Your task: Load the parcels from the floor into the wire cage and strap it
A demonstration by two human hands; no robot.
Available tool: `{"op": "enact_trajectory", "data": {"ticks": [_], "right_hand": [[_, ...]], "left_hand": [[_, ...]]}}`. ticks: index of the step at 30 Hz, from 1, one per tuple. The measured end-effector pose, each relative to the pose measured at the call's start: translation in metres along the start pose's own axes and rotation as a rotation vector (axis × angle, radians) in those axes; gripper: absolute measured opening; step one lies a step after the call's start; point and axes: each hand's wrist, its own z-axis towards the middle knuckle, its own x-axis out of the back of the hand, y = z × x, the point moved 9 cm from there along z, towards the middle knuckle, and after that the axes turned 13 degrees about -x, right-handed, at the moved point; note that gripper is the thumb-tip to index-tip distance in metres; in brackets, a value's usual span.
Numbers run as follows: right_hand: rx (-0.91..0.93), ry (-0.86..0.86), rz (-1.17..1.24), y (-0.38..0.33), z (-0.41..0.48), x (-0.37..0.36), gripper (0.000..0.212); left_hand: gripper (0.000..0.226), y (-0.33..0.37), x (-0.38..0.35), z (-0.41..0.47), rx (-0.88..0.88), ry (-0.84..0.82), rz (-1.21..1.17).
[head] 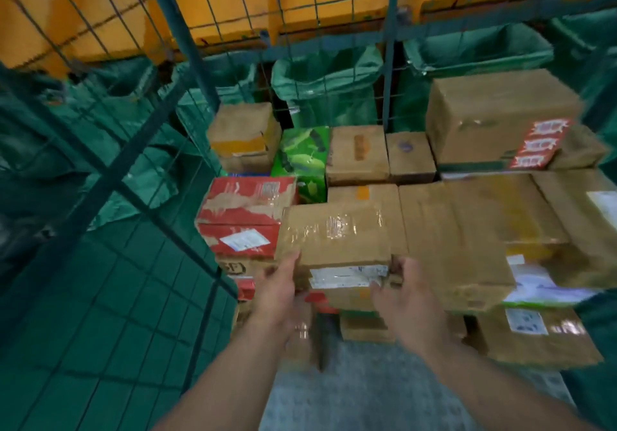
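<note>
Parcels inside wire cage, grey floor

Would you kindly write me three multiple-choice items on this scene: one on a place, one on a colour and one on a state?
1. Where is the red box relative to the held box?
A. to its left
B. to its right
C. on top of it

2. What colour is the cage?
A. white
B. green
C. pink

3. How is the held box gripped?
A. by one hand
B. by no hand
C. by both hands

Answers: 1 A, the red box stands at its left side. 2 B, the posts and mesh are green. 3 C, the left hand and right hand grip its near corners.
</note>
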Motion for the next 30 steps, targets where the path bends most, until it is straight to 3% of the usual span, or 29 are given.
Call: {"op": "enact_trajectory", "data": {"ticks": [8,11,12,18,21,24,26,28,30], "right_hand": [[0.031,0.157,0.158,-0.078,0.147,-0.037,0.025],[0.059,0.228,0.132,-0.102,0.196,-0.041,0.021],[0.047,0.214,0.131,-0.107,0.209,-0.043,0.02],[-0.002,0.176,0.183,-0.124,0.284,-0.08,0.018],[0.109,0.259,-0.03,-0.136,0.29,-0.095,0.017],[0.357,-0.007,-0.292,-0.152,0.267,-0.148,0.033],[0.395,-0.026,-0.287,-0.152,0.258,-0.157,0.032],[0.264,0.212,-0.069,-0.153,0.266,-0.127,0.021],[-0.104,0.291,0.17,-0.134,0.291,-0.107,0.064]], "left_hand": [[0.083,0.066,-0.062,0.154,-0.211,-0.039,0.327],[0.037,0.086,-0.084,0.204,-0.282,-0.075,0.446],[0.033,0.091,-0.089,0.217,-0.291,-0.074,0.493],[0.095,0.1,-0.111,0.308,-0.291,-0.058,0.485],[0.082,0.129,-0.131,0.309,-0.352,-0.13,0.457],[0.079,0.132,-0.15,0.317,-0.315,-0.245,0.331],[0.071,0.124,-0.151,0.314,-0.294,-0.249,0.358],[0.06,0.114,-0.143,0.314,-0.318,-0.164,0.488],[0.05,0.101,-0.141,0.312,-0.317,-0.153,0.597]]}}
